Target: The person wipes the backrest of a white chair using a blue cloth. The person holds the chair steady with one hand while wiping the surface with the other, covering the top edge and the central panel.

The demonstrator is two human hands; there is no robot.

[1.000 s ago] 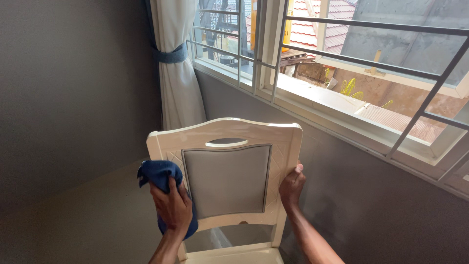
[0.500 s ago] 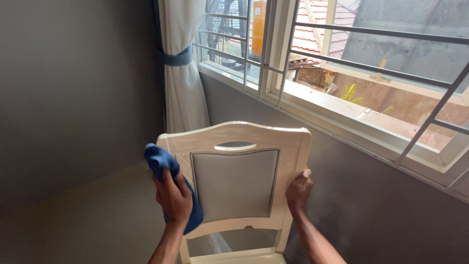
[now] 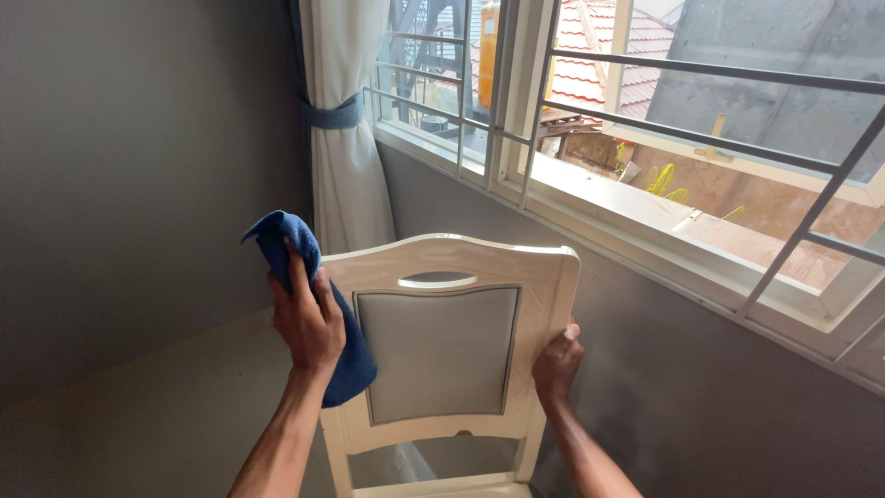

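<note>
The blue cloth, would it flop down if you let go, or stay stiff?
Probably flop. The blue cloth bunches into soft folds under the left hand and drapes down the chair back, so it looks limp. It likely weighs little. The right hand grips the chair's side edge.

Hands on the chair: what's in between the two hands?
In the head view, the chair's grey back panel lies between the left hand, pressing a blue cloth, and the right hand.

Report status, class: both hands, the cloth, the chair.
Left hand presses blue cloth on chair back's upper left corner. Right hand grips its right edge. Nothing obstructing.
</note>
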